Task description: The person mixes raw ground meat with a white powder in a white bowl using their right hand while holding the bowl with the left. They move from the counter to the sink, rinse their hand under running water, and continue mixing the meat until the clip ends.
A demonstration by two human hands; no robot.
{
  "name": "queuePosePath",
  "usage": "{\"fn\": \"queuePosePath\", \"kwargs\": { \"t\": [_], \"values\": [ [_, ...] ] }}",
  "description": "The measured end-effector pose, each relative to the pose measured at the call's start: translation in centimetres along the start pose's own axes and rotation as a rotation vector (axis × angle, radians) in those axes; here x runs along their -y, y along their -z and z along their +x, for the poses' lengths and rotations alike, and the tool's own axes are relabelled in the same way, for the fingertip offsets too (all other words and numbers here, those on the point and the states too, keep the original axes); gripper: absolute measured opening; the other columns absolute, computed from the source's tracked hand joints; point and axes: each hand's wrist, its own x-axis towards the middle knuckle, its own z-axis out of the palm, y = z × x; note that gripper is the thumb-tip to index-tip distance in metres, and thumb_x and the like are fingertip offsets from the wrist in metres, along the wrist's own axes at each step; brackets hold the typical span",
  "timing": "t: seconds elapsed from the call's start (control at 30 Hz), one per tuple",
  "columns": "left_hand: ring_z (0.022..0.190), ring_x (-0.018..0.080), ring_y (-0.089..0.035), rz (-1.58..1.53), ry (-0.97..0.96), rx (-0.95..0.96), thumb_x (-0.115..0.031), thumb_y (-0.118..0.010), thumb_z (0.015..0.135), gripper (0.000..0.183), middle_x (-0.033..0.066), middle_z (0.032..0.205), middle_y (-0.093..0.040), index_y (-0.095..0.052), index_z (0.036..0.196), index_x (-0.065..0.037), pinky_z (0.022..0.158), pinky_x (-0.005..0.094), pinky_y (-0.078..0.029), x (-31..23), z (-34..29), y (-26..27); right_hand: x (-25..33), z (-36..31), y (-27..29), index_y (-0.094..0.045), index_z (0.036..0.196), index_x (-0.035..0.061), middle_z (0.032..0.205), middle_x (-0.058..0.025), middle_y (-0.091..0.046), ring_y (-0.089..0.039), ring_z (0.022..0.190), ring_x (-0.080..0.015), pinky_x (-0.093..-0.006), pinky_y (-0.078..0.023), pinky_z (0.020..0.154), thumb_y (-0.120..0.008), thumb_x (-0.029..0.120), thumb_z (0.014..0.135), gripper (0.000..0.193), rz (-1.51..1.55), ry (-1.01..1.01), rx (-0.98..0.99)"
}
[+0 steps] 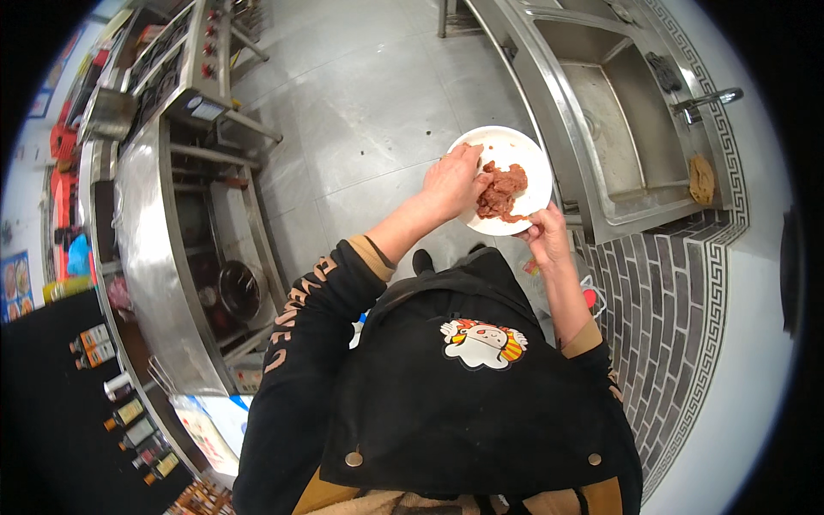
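Observation:
A round white plate (536, 165) is held out in front of me above the floor. On it lies a reddish-brown clump of raw meat (504, 192), with small bits stuck to the white surface nearby. My left hand (455, 180) reaches over the plate's left side, its fingers bent together against the edge of the meat; the fingertips are partly hidden. At the lower right rim, my right hand (546, 234) grips the plate, thumb near the edge and fingers underneath.
A steel sink (601, 129) with a faucet (708, 101) stands at the right, a brown cloth (701, 179) on its edge. To the left are a steel counter (167, 257) with a dark pan (239, 289) beneath and a stove (172, 64). Several bottles (137, 429) line the lower left.

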Motion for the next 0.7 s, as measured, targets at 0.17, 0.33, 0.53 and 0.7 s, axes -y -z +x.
{"fn": "queuePosePath", "kwargs": {
  "t": [0.17, 0.33, 0.53, 0.7],
  "values": [
    [0.102, 0.0351, -0.059, -0.229, -0.170, 0.225, -0.024, -0.069, 0.079, 0.050, 0.0189, 0.109, -0.058, -0.055, 0.122, -0.003, 0.083, 0.0421, -0.050, -0.9, 6.6, -2.9, 1.9, 3.4, 0.6, -0.053, 0.111, -0.0008, 0.078, -0.0020, -0.056, -0.042, 0.048, -0.0039, -0.0308, -0.055, 0.057, -0.048, 0.000, 0.073, 0.038, 0.090, 0.031, -0.103],
    [0.075, 0.0336, -0.065, -0.061, -0.546, 0.301, -0.011, -0.065, 0.079, 0.021, 0.0146, 0.094, -0.061, -0.062, 0.099, -0.009, 0.065, 0.0428, -0.053, -4.5, 12.1, -5.4, 6.6, 6.4, 2.5, -0.051, 0.117, -0.0018, 0.080, -0.0022, -0.056, -0.041, 0.048, -0.0045, -0.0275, -0.050, 0.052, -0.046, 0.000, 0.073, 0.045, 0.125, 0.130, -0.103],
    [0.094, 0.0330, -0.063, -0.153, -0.409, 0.410, -0.002, -0.060, 0.076, 0.032, 0.0189, 0.113, -0.060, -0.061, 0.108, -0.005, 0.081, 0.0419, -0.051, -9.3, 22.2, -7.8, 13.0, 8.2, 5.7, -0.052, 0.113, -0.0009, 0.078, -0.0016, -0.057, -0.040, 0.046, -0.0051, -0.0333, -0.057, 0.060, -0.047, 0.000, 0.073, 0.040, 0.202, 0.168, -0.211],
    [0.101, 0.0321, -0.060, -0.084, -1.120, 0.262, -0.006, -0.068, 0.072, 0.040, 0.0157, 0.109, -0.060, -0.061, 0.112, -0.008, 0.089, 0.0405, -0.049, -12.8, 23.8, -12.6, 15.3, 8.6, 9.3, -0.052, 0.112, -0.0020, 0.080, -0.0031, -0.058, -0.044, 0.048, -0.0061, -0.0363, -0.058, 0.060, -0.047, -0.001, 0.074, 0.038, 0.290, 0.245, -0.332]
  ]
}}
